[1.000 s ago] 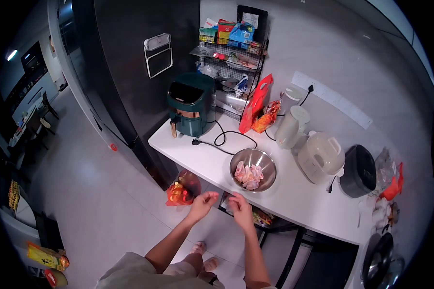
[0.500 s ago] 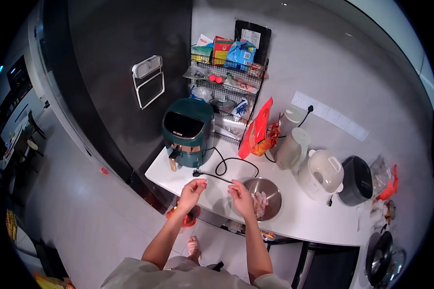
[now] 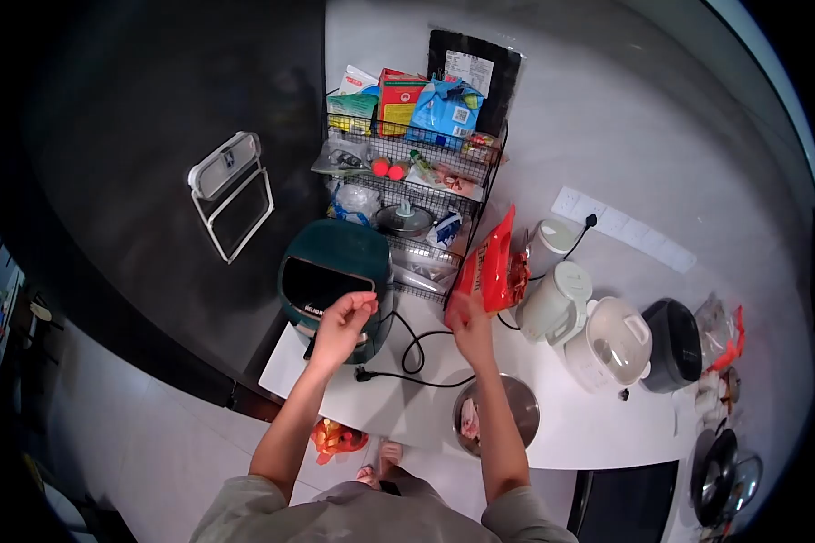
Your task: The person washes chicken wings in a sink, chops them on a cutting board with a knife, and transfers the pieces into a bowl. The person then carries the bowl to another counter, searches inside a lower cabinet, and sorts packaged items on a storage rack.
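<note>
My left hand [image 3: 339, 333] hovers in front of the dark green air fryer [image 3: 335, 249], its fingers curled together toward the thumb with nothing visible in them. My right hand [image 3: 474, 333] is raised in front of the red bag [image 3: 486, 271], its fingers smeared by motion; whether it touches the bag I cannot tell. Below my right forearm stands a steel bowl [image 3: 523, 409] with pale pieces of raw meat [image 3: 470, 419], partly covered by the arm. A black power cord [image 3: 407, 377] with its plug lies loose on the white counter [image 3: 570, 439] between the air fryer and the bowl.
A wire rack [image 3: 444, 195] with packets and a glass lid stands behind the air fryer. To the right are a pale kettle [image 3: 552, 303], a cream cooker [image 3: 607, 339] and a black appliance [image 3: 675, 344]. A folded white stool [image 3: 235, 195] hangs at left.
Both hands have moved forward, away from me, toward the air fryer and the red bag. My view has shifted closer to the rack. The bowl stays on the counter.
</note>
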A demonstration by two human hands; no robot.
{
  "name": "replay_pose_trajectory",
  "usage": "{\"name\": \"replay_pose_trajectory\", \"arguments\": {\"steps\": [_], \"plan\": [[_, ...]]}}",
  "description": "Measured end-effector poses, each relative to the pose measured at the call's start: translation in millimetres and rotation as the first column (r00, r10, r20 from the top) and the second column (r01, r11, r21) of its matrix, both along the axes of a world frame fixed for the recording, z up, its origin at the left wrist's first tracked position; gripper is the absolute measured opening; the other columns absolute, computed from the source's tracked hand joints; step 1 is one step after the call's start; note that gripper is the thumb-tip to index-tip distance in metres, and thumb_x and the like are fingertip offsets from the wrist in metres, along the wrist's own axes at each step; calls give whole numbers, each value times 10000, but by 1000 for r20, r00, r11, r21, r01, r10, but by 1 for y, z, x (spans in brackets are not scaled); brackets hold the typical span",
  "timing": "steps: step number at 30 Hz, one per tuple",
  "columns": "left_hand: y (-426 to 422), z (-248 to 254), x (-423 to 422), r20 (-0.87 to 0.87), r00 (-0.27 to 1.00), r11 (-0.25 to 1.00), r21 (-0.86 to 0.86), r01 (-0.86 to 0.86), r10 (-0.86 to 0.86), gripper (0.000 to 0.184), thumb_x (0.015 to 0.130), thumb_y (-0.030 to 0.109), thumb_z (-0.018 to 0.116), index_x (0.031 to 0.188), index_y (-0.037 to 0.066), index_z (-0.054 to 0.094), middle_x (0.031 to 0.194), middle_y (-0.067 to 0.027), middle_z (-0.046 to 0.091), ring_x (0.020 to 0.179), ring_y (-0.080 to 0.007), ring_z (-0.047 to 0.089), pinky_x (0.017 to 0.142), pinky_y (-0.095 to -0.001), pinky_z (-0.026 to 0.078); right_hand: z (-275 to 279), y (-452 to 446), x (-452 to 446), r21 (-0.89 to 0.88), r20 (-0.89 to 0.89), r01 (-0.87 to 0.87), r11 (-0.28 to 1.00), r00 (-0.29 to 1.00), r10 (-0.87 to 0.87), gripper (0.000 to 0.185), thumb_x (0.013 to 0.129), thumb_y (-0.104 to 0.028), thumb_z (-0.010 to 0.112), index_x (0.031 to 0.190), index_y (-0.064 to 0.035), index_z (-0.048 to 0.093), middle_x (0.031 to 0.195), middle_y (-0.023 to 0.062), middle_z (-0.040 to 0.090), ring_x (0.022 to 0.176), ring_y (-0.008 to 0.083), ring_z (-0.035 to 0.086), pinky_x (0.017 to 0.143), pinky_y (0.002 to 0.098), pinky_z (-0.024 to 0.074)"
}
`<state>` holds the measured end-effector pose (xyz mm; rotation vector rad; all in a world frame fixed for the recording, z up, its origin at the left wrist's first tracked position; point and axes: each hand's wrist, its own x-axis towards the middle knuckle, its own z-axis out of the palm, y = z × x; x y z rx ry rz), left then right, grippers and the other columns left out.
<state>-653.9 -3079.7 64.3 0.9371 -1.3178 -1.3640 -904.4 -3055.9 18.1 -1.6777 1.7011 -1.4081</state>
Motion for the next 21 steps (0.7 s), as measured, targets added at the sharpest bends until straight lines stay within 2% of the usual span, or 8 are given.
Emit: {"name": "replay_pose_trajectory", "arguments": {"steps": [1,4,7,13,14,18,20,21], "plan": [[-9,5,-4,13,1000,1000,-26,-2,2,228,965,86,530,1158,-21,589,1026,-39,652,980,-104,598,880,-223,455,13,-16,-7,-9,-30,18,1000,999,-18,361,816,16,565,1176,-8,566,1207,208,589,1100,323,595,896,364,484],[-44,14,-14,27,1000,996,-92,16,-14,239,972,127,536,1165,-4,586,1039,-44,653,998,-130,610,887,-252,455,37,-78,-27,-301,-194,53,952,974,-116,421,776,28,560,1196,-2,550,1312,216,505,1183,348,525,963,390,438],[-68,30,-30,48,998,992,-121,37,-32,236,974,119,527,1161,-11,585,1040,-53,653,1004,-137,613,887,-259,458,59,-143,-49,-280,-115,88,956,985,-125,443,794,5,551,1235,-3,517,1358,208,464,1197,361,505,977,414,425],[-107,41,-51,81,996,992,-120,43,-33,222,971,92,519,1155,-15,584,1023,-45,646,994,-127,603,888,-254,456,87,-212,-63,-297,-242,107,949,953,-183,472,814,-16,558,1279,15,481,1341,242,476,1173,406,506,929,409,457],[-114,41,-52,96,995,991,-130,42,-30,216,970,89,520,1148,-15,586,1019,-40,644,987,-119,598,885,-248,453,81,-221,-63,-355,-270,115,928,938,-219,403,812,-24,564,1212,8,529,1272,233,531,1115,400,542,887,430,467],[-149,50,-63,121,992,972,-230,44,-16,194,967,86,530,1121,-10,598,1006,-18,633,959,-91,581,875,-228,443,71,-212,-62,-213,-335,39,976,936,-111,282,821,-61,579,1102,-38,589,1124,146,609,1040,362,575,859,430,491],[-172,64,-73,143,990,959,-283,33,8,172,963,86,538,1093,-1,610,996,-2,628,940,-76,571,859,-223,439,73,-205,-61,-213,-346,10,977,935,-84,286,822,-62,582,1107,-43,587,1134,146,606,1034,359,580,855,427,492],[-187,71,-80,164,986,935,-354,21,40,236,943,91,565,1153,-16,586,1052,-55,643,941,-100,607,823,-233,470,74,-204,-62,-212,-352,-4,977,933,-73,288,822,-62,583,1110,-45,586,1139,147,604,1031,357,582,853,426,493]]}}
